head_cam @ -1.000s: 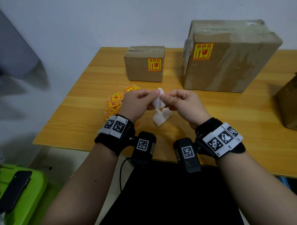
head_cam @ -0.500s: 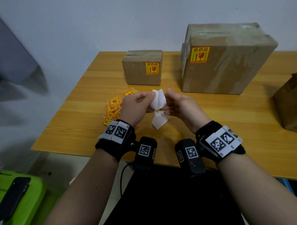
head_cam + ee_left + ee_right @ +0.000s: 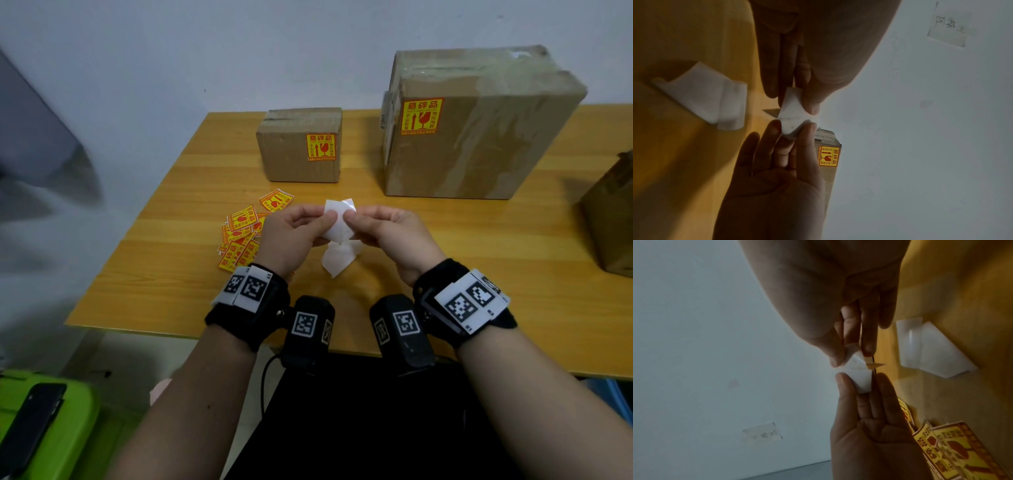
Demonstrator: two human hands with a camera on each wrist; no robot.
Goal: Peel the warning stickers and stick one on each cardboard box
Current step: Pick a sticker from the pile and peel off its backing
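both hands are now working one white-backed warning sticker [image 3: 339, 219] flatter than a moment ago, so peeling is only starting. the left hand [image 3: 291, 236] and right hand [image 3: 387, 233] are each pinching it above the wooden tabletop [image 3: 513, 260]. the small cardboard box [image 3: 301, 147] and large cardboard box [image 3: 479, 123] are already labelled; a brown box at the right edge [image 3: 613, 219] probably is waiting. a discarded white backing [image 3: 339, 260] and loose yellow stickers [image 3: 239, 240] are lying nearby, blocking nothing.

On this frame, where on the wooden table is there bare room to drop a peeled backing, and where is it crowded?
Bare wood shows to the right of the right hand, between the large taped cardboard box and the table's near edge, and along the left edge beside the small cardboard box. Crowded: the pile of yellow-red warning stickers and the discarded white backing paper beneath the hands.
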